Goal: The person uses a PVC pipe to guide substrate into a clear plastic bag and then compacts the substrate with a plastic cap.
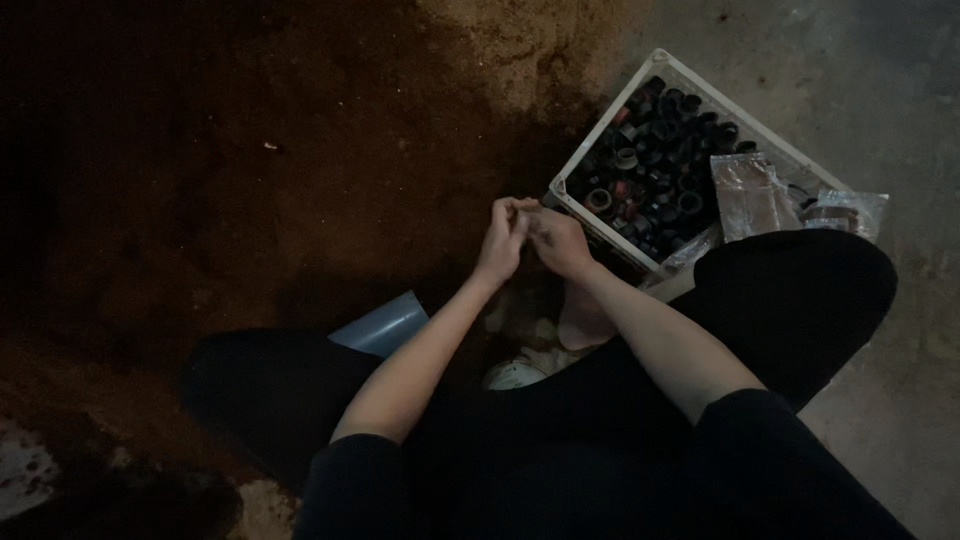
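Left hand and right hand meet fingertip to fingertip; what they pinch cannot be told. White crate of dark rings at two o'clock.

Near the centre of the frame, slightly above the middle, the left hand and right hand meet, fingertips touching. Just right of them, in the upper right, a crate sits tilted on the floor, holding many small rings. Two plastic bags lie over the crate's right edge. Below the hands, between the person's knees, lies a round lid. Left of it, at lower centre, a pipe piece rests against the left knee.
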